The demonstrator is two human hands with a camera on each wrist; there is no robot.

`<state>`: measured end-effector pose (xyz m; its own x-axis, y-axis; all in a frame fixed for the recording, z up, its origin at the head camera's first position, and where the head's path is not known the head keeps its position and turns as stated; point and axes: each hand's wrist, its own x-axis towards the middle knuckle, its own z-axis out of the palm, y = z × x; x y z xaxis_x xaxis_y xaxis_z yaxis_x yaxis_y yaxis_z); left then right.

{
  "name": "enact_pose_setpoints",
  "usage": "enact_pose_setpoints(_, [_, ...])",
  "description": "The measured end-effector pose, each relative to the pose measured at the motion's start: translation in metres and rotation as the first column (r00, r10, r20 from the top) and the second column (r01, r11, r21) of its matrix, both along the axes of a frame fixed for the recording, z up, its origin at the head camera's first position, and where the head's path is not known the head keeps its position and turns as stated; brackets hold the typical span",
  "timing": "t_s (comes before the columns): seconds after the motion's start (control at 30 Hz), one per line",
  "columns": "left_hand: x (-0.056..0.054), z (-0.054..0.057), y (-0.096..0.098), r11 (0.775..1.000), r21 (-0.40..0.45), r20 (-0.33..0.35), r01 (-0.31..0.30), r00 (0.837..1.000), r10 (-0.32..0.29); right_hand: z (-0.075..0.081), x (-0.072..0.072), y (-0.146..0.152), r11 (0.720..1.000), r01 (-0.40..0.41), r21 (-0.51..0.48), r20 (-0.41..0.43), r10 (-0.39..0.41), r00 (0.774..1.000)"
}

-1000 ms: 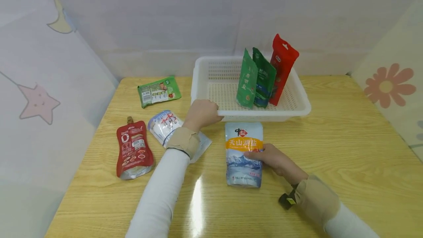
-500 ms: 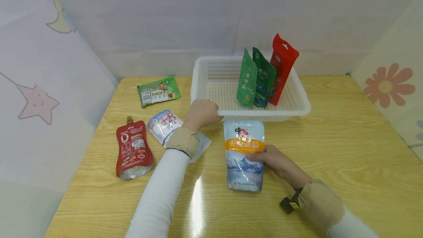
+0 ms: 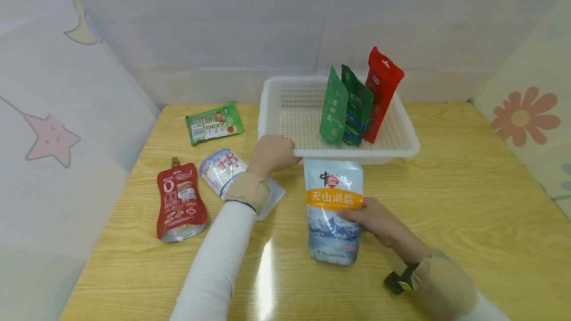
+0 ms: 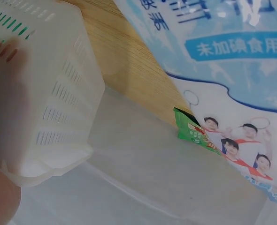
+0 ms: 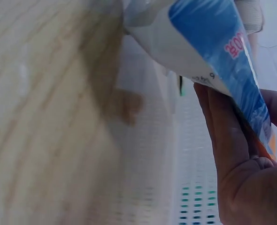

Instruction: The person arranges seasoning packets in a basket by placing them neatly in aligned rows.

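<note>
My right hand (image 3: 379, 224) pinches the right side of a blue-and-white salt pouch (image 3: 334, 232), thumb in front and fingers behind. The right wrist view shows this salt pouch (image 5: 213, 42) raised over the table. My left hand (image 3: 274, 153) grips the front left rim of a white plastic basket (image 3: 357, 153); its fingers are partly hidden. Inside the basket, toward the right, stand a light green pouch (image 3: 333, 113), a dark green pouch (image 3: 357, 108) and a red packet (image 3: 382, 93). Under my left forearm lies another blue-and-white pouch (image 3: 223, 167), partly covered.
At the left of the wooden table (image 3: 468, 187) lie a red spouted pouch (image 3: 182, 199) and a green packet (image 3: 215, 123). A white wall covering (image 3: 223, 24) rises close behind the basket. Decorated panels stand on both sides.
My right hand has raised the salt pouch off the table and brought it slightly toward me and to the right. The left hand and the basket have stayed put.
</note>
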<state>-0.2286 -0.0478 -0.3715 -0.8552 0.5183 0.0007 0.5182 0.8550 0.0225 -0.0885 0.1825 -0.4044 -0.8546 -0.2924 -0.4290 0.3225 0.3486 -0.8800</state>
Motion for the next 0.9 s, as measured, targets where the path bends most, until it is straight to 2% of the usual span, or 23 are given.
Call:
enact_pose_setpoints(0.17, [0.0,-0.001,0.001,1.0,-0.008,-0.011,0.007,1.0,-0.007,0.021,0.005,0.005,0.999,-0.01,0.053,-0.098,0.015,0.995])
enact_pose_setpoints(0.3, [-0.001,-0.001,0.001,1.0,-0.009,-0.01,0.001,1.0,-0.001,0.042,0.004,0.009,0.992,0.022,0.122,-0.189,0.001,0.982])
enact_pose_setpoints(0.4, [-0.001,-0.001,0.001,1.0,-0.015,-0.014,-0.001,1.0,0.001,0.059,0.0,0.01,0.984,0.083,0.155,-0.262,-0.04,0.964])
enact_pose_setpoints(0.53, [-0.001,-0.001,0.0,1.0,-0.012,-0.017,0.001,1.0,-0.001,0.078,-0.008,0.003,0.969,0.187,0.164,-0.365,-0.117,0.924])
enact_pose_setpoints(0.6, [-0.001,-0.002,-0.001,1.0,-0.01,-0.017,-0.002,1.0,0.002,0.086,-0.013,-0.004,0.961,0.237,0.146,-0.416,-0.158,0.896])
enact_pose_setpoints(0.73, [-0.001,-0.003,-0.003,1.0,-0.008,-0.029,-0.011,1.0,0.01,0.094,-0.023,-0.02,0.943,0.327,0.054,-0.507,-0.257,0.823])
enact_pose_setpoints(0.9, [-0.001,-0.004,-0.001,1.0,-0.007,-0.065,0.009,0.998,-0.01,0.094,-0.039,-0.038,0.884,0.452,-0.123,-0.594,-0.43,0.68])
